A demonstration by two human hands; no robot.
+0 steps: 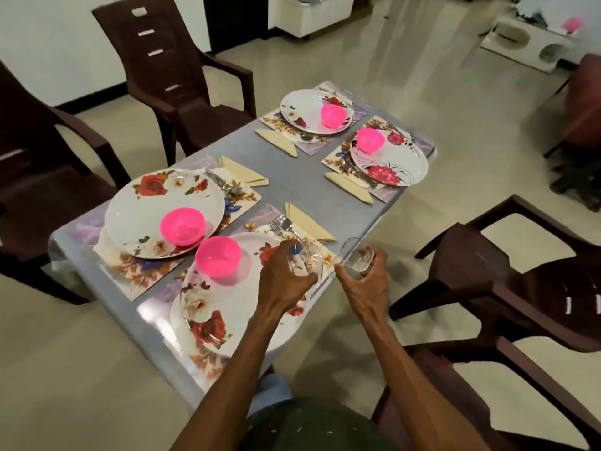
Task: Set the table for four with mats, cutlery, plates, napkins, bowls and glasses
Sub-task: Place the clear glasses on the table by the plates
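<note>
Brown plastic chairs [182,70] around table; white cabinet [312,17] beyond.

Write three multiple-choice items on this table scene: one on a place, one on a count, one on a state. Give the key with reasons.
1. Where does each pink bowl sit?
A. on a plate
B. on a napkin
C. on a chair

2. How many pink bowls are on the table?
A. two
B. three
C. four

3. What is the right hand doing?
A. lying flat on a mat
B. gripping a clear glass
C. pinching a fork

Key:
1 A, as the nearest pink bowl rests on its floral plate.
2 C, one bowl per setting.
3 B, the right hand curls round a glass; the left hand holds another glass.
</note>
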